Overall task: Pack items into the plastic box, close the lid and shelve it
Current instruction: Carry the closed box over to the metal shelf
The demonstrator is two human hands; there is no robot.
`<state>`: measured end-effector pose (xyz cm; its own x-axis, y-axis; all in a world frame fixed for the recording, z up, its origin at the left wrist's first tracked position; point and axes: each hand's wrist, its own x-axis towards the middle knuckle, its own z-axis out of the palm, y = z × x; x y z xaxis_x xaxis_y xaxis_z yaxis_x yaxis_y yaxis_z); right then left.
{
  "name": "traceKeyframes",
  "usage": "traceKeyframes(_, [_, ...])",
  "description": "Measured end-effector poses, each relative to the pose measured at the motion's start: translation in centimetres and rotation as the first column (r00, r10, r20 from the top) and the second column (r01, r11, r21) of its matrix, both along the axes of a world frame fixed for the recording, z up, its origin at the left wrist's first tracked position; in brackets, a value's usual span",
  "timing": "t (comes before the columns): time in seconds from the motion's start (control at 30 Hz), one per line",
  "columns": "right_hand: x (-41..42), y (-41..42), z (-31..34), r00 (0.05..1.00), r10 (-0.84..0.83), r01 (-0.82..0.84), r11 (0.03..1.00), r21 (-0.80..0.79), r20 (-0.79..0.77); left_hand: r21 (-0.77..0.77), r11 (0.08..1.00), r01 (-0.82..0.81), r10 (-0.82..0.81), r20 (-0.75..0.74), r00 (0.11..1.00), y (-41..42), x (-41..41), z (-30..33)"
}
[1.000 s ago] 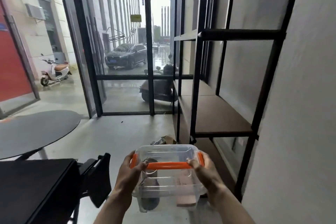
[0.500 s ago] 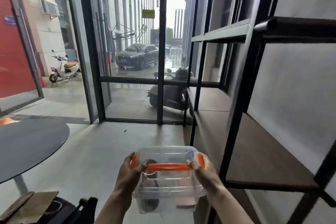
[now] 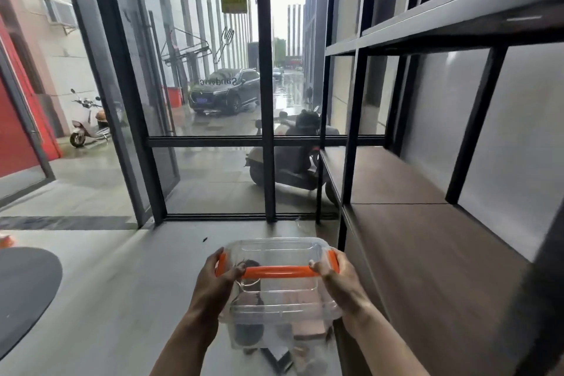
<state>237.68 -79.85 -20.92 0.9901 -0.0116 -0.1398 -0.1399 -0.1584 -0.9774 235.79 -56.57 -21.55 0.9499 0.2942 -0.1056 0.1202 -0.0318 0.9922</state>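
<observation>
I carry a clear plastic box [image 3: 276, 299] with its lid on and an orange handle [image 3: 279, 271] lying across the top. My left hand [image 3: 218, 281] grips the box's left end and my right hand [image 3: 338, 279] grips its right end. Dark and brownish items show through the clear walls, too blurred to name. The box hangs in the air over the grey floor, just left of the shelf unit's brown lower board [image 3: 433, 241].
A black metal shelf unit [image 3: 355, 119] with brown boards fills the right side, its upper board [image 3: 457, 18] overhead. Glass wall panels in black frames [image 3: 267, 101] stand ahead, with scooters and a car outside. A round dark table [image 3: 21, 290] sits at the left edge.
I have moved forward and closer to the shelf unit, which now fills the right side. The round table and the black furniture at the left have slid out of view. Both hands keep their grip.
</observation>
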Motion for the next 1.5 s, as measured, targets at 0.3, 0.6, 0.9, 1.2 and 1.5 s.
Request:
traceKeyframes(0.3, [22.5,-2.9,1.7,0.997,-0.072,0.072,0.997,0.030,0.006,0.023,0.998,0.055,-0.056,0.015,0.998,-2.6,23.2,2.6])
traceKeyframes(0.6, [33.7,-10.4,0.4,0.890,-0.453,0.455,0.890,0.035,-0.044,0.039,0.949,0.313,-0.313,0.008,0.950,-11.3,41.6,1.4])
traceKeyframes(0.9, [35.9,-19.6,-1.3,0.598,-0.801,0.799,0.598,-0.071,-0.020,0.037,0.756,0.653,-0.654,0.001,0.757,-25.9,53.0,-0.1])
traceKeyframes(1.2, [25.4,-23.8,-4.6,0.114,-0.991,0.985,0.122,-0.119,-0.069,0.087,0.282,0.955,-0.955,-0.064,0.288,-39.2,48.1,-1.8])
traceKeyframes(1.5, [16.5,-23.6,-10.3,-0.153,-0.983,0.949,-0.118,-0.294,-0.098,0.123,0.096,0.988,-0.983,-0.142,0.113,-43.5,40.4,-8.9])
